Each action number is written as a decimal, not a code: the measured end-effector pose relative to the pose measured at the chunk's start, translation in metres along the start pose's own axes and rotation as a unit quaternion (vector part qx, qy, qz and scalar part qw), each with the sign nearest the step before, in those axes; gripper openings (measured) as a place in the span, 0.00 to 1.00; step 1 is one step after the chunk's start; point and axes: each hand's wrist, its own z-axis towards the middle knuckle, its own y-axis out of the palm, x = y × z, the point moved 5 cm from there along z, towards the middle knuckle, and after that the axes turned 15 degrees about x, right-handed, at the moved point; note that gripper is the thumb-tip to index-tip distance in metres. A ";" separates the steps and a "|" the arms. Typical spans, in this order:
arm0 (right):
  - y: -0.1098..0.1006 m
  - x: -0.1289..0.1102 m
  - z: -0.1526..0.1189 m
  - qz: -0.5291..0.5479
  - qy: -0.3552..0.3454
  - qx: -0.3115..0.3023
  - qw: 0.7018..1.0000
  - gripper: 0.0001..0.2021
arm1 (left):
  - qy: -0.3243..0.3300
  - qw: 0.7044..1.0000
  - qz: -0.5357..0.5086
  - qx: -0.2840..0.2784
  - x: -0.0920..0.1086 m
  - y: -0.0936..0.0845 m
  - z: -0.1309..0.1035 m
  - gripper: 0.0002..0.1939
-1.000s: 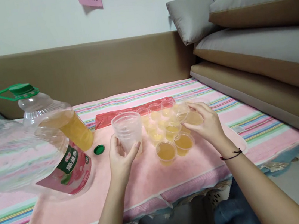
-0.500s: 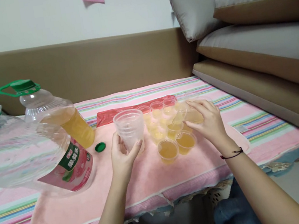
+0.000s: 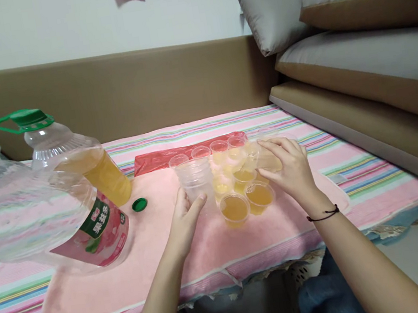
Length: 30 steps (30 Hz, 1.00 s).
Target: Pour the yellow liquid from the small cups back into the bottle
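My left hand [image 3: 186,215] is wrapped round a stack of clear plastic cups [image 3: 197,179], held upright at the left of the filled cups. My right hand [image 3: 289,165] grips a clear cup [image 3: 268,159], which is tilted to the left over the group. Several cups of yellow drink stand close together between my hands, with one filled cup [image 3: 234,208] and another [image 3: 260,196] nearest me. Behind them is a row of cups, including one [image 3: 178,160] just beyond the stack.
On the left stand a large clear bottle with a pink label [image 3: 102,231] and a half-full bottle [image 3: 107,175] of yellow drink. A green cap [image 3: 139,204] lies on the pink mat [image 3: 132,274]. Red plastic wrap [image 3: 154,160] lies behind the cups. Cushions [image 3: 368,57] are piled at right.
My left hand has moved right with the cup stack, close to the filled cups. A cup behind the stack now shows. My right hand and its tilted cup have hardly moved.
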 end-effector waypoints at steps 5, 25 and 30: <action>0.000 0.001 0.000 -0.004 -0.012 0.005 1.000 0.23 | 0.000 1.000 0.010 -0.010 -0.001 0.005 -0.003 0.24; 0.003 -0.007 0.002 -0.011 -0.053 -0.027 0.998 0.23 | -0.046 0.997 -0.062 -0.015 -0.012 0.006 -0.001 0.24; 0.004 -0.008 0.002 -0.006 -0.068 -0.031 0.997 0.22 | -0.058 0.995 -0.083 -0.009 -0.011 0.007 -0.001 0.25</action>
